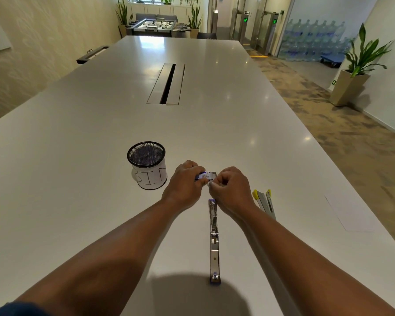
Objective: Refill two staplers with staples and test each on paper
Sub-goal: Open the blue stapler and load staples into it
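My left hand (184, 184) grips a small blue staple box (206, 176), held just above the table. My right hand (230, 190) pinches at the box's open right end, fingers closed on something small and silvery that I cannot make out. A blue-ended metal stapler (214, 240) lies swung fully open on the table, stretched lengthwise below my hands. A second stapler with yellow ends (265, 202) lies open to the right, partly hidden behind my right forearm. A white sheet of paper (351, 213) lies flat near the table's right edge.
A black mesh cup (147, 164) wrapped in paper with handwritten letters stands left of my hands. A cable slot (167, 84) runs along the middle of the long white table (78, 144). The table's right edge drops to carpeted floor.
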A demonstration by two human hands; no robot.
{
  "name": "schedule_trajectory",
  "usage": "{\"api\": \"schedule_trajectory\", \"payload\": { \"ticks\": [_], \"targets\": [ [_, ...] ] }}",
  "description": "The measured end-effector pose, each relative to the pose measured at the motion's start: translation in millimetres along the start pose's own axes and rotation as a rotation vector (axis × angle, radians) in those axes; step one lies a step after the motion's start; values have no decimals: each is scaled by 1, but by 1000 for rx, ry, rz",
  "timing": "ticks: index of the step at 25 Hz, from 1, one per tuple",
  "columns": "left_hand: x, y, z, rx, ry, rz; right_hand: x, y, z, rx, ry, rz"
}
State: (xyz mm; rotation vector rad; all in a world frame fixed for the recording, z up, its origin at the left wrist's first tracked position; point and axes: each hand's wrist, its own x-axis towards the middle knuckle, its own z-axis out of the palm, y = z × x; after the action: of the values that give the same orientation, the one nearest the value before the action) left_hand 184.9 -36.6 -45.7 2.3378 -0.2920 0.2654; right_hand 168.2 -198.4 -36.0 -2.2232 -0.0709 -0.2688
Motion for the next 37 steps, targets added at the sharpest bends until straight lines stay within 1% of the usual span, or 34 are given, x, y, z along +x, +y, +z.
{"api": "schedule_trajectory", "payload": {
  "ticks": [4,5,14,20,28,37],
  "targets": [
    [1,-1,0,1,11,7,3,-2,3,73,136,72],
    [1,0,0,2,10,8,4,-2,4,89,147,89],
    [1,-1,1,0,10,17,13,-7,5,85,121,166],
    [1,-3,-1,-26,6,12,10,-12,8,44,125,172],
    [1,-3,0,-5,19,6,12,-14,7,57,121,216],
    [3,-6,1,-7,5,5,10,-14,6,33,81,161]
  ]
}}
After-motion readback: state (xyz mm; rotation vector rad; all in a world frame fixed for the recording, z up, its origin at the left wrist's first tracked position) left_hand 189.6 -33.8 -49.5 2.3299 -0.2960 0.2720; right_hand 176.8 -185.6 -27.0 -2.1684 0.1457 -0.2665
